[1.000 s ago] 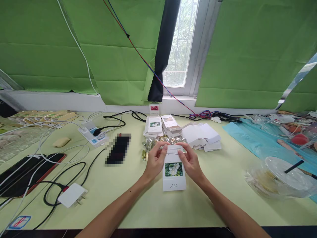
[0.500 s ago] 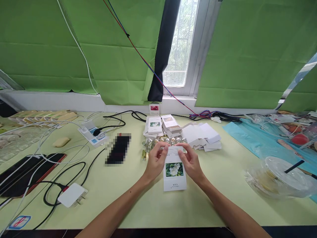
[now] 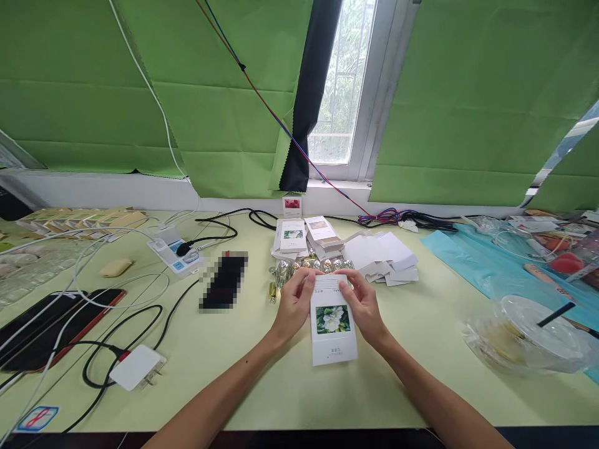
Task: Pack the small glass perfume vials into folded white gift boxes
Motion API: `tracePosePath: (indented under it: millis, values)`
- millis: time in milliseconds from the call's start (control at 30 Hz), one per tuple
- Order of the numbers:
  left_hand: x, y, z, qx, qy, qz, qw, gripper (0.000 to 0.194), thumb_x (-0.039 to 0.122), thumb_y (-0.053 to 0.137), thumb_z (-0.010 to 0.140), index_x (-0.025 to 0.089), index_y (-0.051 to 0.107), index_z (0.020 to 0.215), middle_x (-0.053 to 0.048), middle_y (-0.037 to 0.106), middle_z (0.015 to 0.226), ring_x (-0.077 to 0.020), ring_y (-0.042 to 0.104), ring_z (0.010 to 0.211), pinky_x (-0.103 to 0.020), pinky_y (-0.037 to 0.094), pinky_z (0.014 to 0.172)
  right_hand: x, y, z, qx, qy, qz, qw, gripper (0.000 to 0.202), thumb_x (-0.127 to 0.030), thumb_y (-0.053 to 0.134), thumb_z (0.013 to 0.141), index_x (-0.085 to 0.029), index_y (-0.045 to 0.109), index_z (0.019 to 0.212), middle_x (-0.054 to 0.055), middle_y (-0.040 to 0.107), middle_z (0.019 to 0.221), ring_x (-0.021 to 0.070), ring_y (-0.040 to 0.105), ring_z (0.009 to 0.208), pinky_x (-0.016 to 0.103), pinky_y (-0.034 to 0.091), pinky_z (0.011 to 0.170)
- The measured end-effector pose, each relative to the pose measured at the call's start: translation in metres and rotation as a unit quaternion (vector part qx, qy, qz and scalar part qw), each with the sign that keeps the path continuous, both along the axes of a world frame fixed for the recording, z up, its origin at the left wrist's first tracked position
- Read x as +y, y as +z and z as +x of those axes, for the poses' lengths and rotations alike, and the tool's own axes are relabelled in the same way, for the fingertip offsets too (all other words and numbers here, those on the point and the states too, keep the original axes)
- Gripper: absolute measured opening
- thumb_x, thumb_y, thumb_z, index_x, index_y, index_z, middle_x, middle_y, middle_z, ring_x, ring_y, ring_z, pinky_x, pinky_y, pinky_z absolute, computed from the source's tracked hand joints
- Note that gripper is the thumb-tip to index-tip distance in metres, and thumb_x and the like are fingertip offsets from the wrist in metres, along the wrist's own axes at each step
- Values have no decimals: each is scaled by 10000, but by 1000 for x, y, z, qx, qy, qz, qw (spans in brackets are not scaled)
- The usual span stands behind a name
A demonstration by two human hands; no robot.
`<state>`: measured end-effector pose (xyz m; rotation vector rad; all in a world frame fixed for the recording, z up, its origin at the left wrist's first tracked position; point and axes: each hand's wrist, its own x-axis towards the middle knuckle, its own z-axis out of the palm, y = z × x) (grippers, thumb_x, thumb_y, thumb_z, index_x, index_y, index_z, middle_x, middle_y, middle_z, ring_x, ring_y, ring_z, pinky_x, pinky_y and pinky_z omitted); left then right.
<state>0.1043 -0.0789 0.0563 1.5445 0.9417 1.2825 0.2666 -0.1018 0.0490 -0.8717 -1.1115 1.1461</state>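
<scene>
A flat white carton [image 3: 333, 349] printed with a white flower on green leaves hangs between my hands, its lower end toward me. My left hand [image 3: 296, 305] pinches its upper left edge, thumb on top. At its upper right edge my right hand [image 3: 364, 307] grips it the same way; the fingers behind are partly hidden. Just beyond my hands lies a row of small shiny bottles [image 3: 283, 272]. Behind them are stacked printed cartons [image 3: 291, 240], more cartons [image 3: 322, 234] and a pile of plain white cartons [image 3: 386, 252].
On the left are a power strip [image 3: 174, 252], a white charger [image 3: 138, 368], cables, dark phones [image 3: 60, 330] and a pixelated dark object [image 3: 224, 282]. To the right, a lidded plastic cup [image 3: 538, 327] in a clear bag stands near blue plastic sheeting [image 3: 458, 255].
The carton between my hands has shifted slightly to the right, and its lower end has come a little nearer to me. Both hands keep their hold.
</scene>
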Motion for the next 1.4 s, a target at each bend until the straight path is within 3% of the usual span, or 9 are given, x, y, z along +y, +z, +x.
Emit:
tracePosePath:
  millis: [133,267,400,500,633,967,1100,1267,1400]
  values:
    - [1,-1,-2,-40,-18,-5,999,412,534,398,1019,235,582,1236,-59,645,1019,-94,548,548,-222,453,428,5,5,7,83,-33,-74,993,333,-494,754,794,-230,682,984,-6,695,789,157,622,604,264,495,526]
    - [0,-2,-4,36,40,119,991,306,387,435,1028,265,541,1289,-86,616,1155,-117,612,703,-234,519,540,10,5,14,144,-60,-106,982,366,-503,748,774,-217,677,990,-12,697,762,154,608,574,263,469,514]
    - [-4,-4,-6,144,51,342,927,462,221,616,897,261,503,1343,-128,557,1229,-224,615,1016,-322,573,741,11,7,14,176,-81,-114,974,391,-517,726,769,-206,683,1003,1,715,818,171,632,644,271,476,568]
    - [-6,-6,-6,184,19,416,890,662,213,682,802,261,436,1416,-165,495,1305,-316,553,1196,-423,571,860,11,8,12,175,-127,-112,970,380,-507,729,756,-199,684,975,3,716,804,177,639,649,277,475,581]
    - [-6,-9,-6,198,-9,413,889,733,196,676,773,277,404,1449,-171,463,1349,-330,537,1226,-458,560,896,10,8,10,143,-188,-99,967,342,-488,711,759,-191,678,926,-8,689,739,166,625,608,264,451,547]
    - [-6,-10,-6,193,-25,427,883,582,247,675,824,257,483,1374,-165,515,1272,-292,593,1120,-421,569,872,11,4,13,81,-209,-118,967,410,-547,580,835,-171,743,848,60,766,820,213,692,677,290,480,555]
    - [-5,-5,-8,155,9,413,897,467,256,649,860,242,529,1311,-138,564,1185,-270,612,1074,-402,569,856,11,1,11,68,-212,-110,969,469,-582,546,860,-160,748,824,77,760,828,199,679,642,279,455,510]
    - [-2,3,-13,79,118,306,941,180,337,532,961,221,625,1062,-91,608,1032,-231,621,950,-364,549,801,5,-2,7,-5,-174,-51,983,540,-612,487,925,-153,741,798,64,726,721,126,520,443,273,382,438]
    - [-3,7,-12,45,149,191,969,233,406,536,970,211,621,875,-54,607,915,-183,584,831,-259,497,627,0,-9,4,-80,-148,12,986,527,-574,460,966,-172,732,759,17,623,537,143,492,448,287,394,474]
